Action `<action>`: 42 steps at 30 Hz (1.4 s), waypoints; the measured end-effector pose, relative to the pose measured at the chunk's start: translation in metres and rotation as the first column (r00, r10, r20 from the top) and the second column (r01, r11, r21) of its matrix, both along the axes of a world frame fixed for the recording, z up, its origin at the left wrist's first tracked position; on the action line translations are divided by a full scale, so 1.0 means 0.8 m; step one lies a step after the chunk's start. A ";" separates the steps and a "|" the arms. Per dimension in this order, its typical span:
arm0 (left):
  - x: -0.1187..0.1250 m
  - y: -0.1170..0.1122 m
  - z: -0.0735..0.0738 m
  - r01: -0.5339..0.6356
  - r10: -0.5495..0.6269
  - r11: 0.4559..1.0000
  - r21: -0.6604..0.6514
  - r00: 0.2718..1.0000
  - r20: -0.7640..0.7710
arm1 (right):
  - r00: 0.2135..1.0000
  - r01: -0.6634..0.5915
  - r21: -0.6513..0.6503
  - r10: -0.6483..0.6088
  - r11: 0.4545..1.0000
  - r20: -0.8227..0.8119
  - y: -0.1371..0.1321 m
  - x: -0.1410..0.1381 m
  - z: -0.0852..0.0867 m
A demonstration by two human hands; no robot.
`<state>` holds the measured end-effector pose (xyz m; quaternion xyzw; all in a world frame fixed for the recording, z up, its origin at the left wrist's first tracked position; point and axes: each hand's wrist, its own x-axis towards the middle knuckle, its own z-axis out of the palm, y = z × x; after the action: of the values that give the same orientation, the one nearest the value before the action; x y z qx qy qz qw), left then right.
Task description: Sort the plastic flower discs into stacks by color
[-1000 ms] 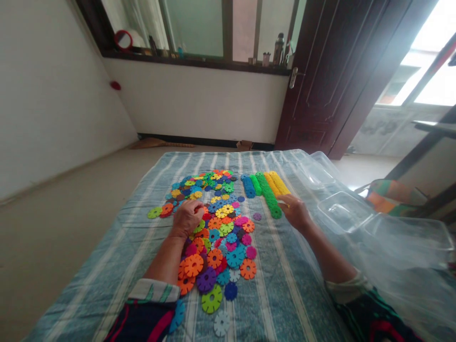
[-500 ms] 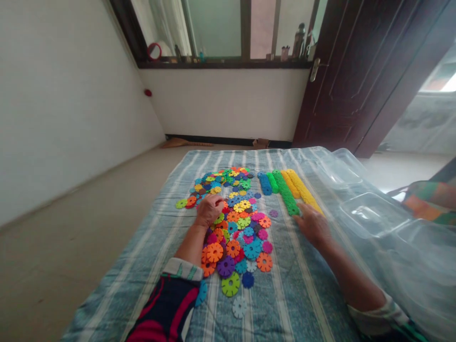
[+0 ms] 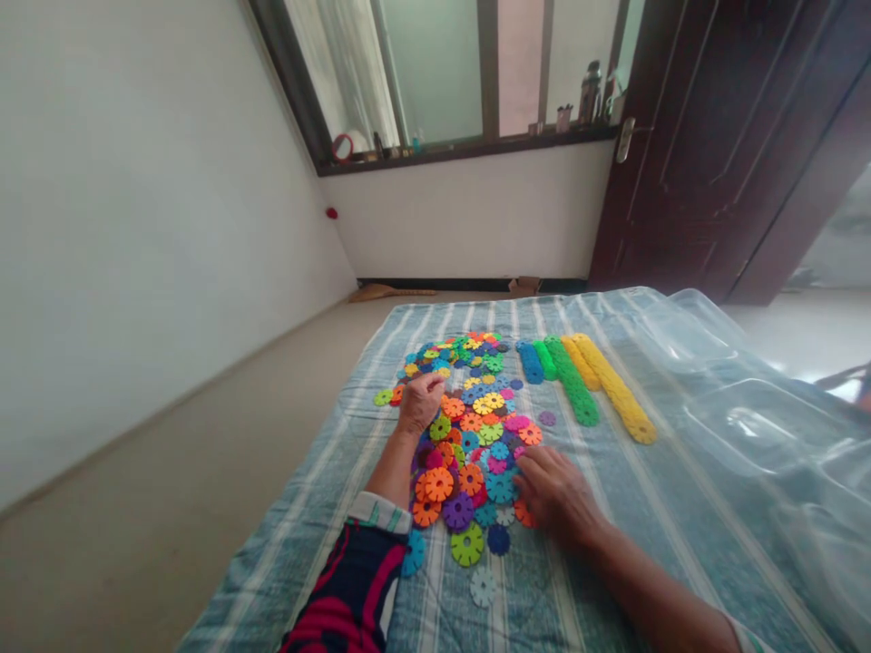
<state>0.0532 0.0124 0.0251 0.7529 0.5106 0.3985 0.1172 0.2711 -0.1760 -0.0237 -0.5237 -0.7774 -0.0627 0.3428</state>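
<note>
A heap of several flat plastic snowflake discs (image 3: 469,426) in many colours lies on a blue striped cloth (image 3: 612,508). My left hand (image 3: 420,403) rests curled on the far left part of the heap, fingers closed over discs. My right hand (image 3: 554,494) lies on the near right edge of the heap, fingers spread and reaching onto an orange disc and a teal disc. To the right of the heap lie rows of stacked discs: a blue row (image 3: 530,361), a short green row (image 3: 544,358), a long green row (image 3: 573,391) and a long yellow row (image 3: 616,390).
Clear plastic containers (image 3: 755,426) sit along the right side of the cloth. A dark wooden door (image 3: 708,145) stands at the back right, with a window sill holding bottles (image 3: 591,91) above a white wall. Bare floor (image 3: 204,453) lies to the left.
My right hand has left the end of the green and yellow rows and come back left to the near edge of the heap. The view has swung left. My left hand stays on the heap.
</note>
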 end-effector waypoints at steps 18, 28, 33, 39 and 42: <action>-0.082 -0.116 -0.001 -0.112 0.093 0.981 -0.159 0.988 -0.123 | 0.991 -0.131 -0.119 0.132 0.984 -0.001 -0.004 0.016 0.004; -0.102 -0.176 -0.002 -0.043 0.013 0.990 -0.135 0.976 -0.216 | 0.988 -0.145 -0.158 0.150 0.977 0.023 -0.005 0.019 0.003; -0.075 -0.202 -0.010 0.107 -0.155 0.982 -0.156 0.927 -0.340 | 0.990 -0.135 -0.152 0.140 0.979 0.019 -0.004 0.019 0.001; -0.044 -0.218 -0.023 0.082 -0.149 0.985 -0.151 0.844 -0.515 | 0.984 -0.168 -0.143 0.175 0.975 0.034 -0.006 0.019 0.004; -0.038 -0.213 -0.028 0.075 -0.102 0.995 -0.071 0.844 -0.527 | 0.980 -0.185 -0.145 0.193 0.972 0.040 -0.006 0.018 0.004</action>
<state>0.0230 -0.1580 0.0028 0.8532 0.4972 0.1573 0.0082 0.2859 -0.1806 -0.0202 -0.4683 -0.8350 0.0111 0.2886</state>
